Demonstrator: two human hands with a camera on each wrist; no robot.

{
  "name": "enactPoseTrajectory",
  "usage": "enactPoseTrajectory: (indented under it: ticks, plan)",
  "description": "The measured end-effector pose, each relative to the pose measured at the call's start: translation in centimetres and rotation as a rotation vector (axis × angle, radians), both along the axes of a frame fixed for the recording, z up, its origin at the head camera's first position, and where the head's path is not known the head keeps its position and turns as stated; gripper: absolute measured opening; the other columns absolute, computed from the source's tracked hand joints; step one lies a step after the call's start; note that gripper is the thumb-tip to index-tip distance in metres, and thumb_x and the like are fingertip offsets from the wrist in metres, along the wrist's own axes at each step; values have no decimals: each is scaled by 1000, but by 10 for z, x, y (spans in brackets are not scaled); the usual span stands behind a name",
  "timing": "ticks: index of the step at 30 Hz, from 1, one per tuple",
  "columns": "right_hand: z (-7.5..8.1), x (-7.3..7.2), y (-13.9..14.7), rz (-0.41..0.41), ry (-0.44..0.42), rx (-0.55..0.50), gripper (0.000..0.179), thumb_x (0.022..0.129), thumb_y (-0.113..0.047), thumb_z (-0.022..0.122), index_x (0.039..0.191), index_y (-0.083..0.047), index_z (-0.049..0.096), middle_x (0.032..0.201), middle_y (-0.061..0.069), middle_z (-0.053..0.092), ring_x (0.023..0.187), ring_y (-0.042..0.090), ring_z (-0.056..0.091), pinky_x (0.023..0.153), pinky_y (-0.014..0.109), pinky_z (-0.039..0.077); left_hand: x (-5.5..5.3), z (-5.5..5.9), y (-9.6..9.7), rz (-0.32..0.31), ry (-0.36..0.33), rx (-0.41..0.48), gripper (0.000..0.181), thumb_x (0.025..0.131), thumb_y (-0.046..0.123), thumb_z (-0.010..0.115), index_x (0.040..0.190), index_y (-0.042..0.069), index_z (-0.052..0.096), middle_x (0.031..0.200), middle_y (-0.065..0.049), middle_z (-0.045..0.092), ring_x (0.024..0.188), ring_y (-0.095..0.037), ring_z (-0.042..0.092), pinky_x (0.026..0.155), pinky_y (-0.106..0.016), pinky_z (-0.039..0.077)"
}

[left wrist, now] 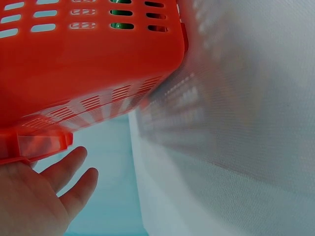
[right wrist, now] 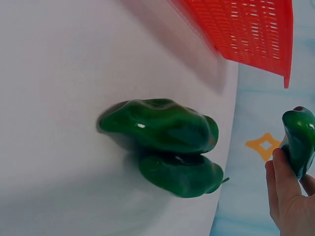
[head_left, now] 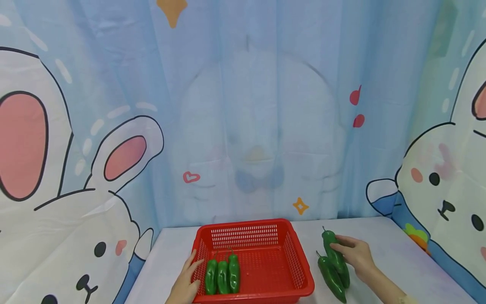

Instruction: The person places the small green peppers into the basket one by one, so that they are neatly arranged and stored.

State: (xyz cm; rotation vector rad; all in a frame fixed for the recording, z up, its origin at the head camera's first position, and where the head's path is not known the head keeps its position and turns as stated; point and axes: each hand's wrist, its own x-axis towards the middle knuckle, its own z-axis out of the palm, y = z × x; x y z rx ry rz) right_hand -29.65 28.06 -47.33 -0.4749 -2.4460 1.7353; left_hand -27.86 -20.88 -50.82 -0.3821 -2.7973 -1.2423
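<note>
My right hand [head_left: 355, 255] pinches a green pepper [head_left: 329, 240] between thumb and fingers, to the right of the red plastic basket [head_left: 262, 257]. In the right wrist view the held pepper [right wrist: 299, 137] is raised off the table, with two more green peppers lying side by side, a larger one [right wrist: 165, 125] and a smaller one [right wrist: 182, 177]. At the basket's left side, my left hand [head_left: 184, 285] rests on the rim, its fingers fairly straight. Inside the basket, three green peppers [head_left: 222, 276] stand in a row along the left wall, stems pointing away.
A white table [head_left: 174, 245] carries the basket and peppers. Behind it hangs a light blue curtain [head_left: 258, 105] printed with cartoon rabbits, close to the table's back edge. The basket's slotted walls [left wrist: 88, 54] rise between the left hand and its peppers.
</note>
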Motion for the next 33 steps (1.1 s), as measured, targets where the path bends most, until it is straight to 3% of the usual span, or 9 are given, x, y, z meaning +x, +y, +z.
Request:
enactPoseTrajectory:
  ticks: [15,22,33]
  plan:
    - [12,1,-21,28,-3,-10,68,90,-27,69,141,10,43,143,37,39,123,49,48,89,52,52,-3,0,2,5,-37,-1,62,79,0,55,141,1,51,160,-20,19,140,-51,24,98,-67,39]
    - [16,3,-33,45,15,-33,66,90,-27,70,140,10,46,142,36,41,121,46,51,86,48,54,-3,-1,2,0,-41,-7,62,80,0,54,141,1,51,160,-20,20,141,-51,23,98,-68,38]
    - [20,1,-60,87,98,-69,59,90,-22,69,136,10,51,137,33,50,118,41,56,85,49,55,-3,-2,1,11,-43,-5,61,79,0,55,140,1,52,160,-19,20,140,-50,25,98,-67,38]
